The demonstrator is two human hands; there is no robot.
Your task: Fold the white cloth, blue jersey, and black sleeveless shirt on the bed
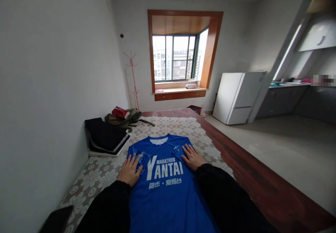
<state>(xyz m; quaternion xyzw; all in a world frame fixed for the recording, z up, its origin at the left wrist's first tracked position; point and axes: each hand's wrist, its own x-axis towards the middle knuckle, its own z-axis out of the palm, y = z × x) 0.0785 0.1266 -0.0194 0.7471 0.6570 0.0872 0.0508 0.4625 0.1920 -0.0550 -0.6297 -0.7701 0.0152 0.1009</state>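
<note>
Black sleeves [103, 208] extended over patterned cloth [88, 178] between the wall [44, 86] and a wooden edge [254, 180] beside open floor [286, 149], while the left hand [130, 170] and right hand [193, 157] lay flat, fingers spread, gripping nothing, atop the blue shirt [166, 205], its collar [159, 143] and long axis pointing toward the window [181, 56].

2 hands [130, 170], 1 blue shirt [165, 199], 1 tabletop [237, 166], 1 floral cloth [101, 177]. Also 1 olive bag [110, 120], 1 red packet [120, 112], 1 coat rack [133, 75], 1 fridge [231, 94]. Dark folded stack [105, 135]: can't count layers.
</note>
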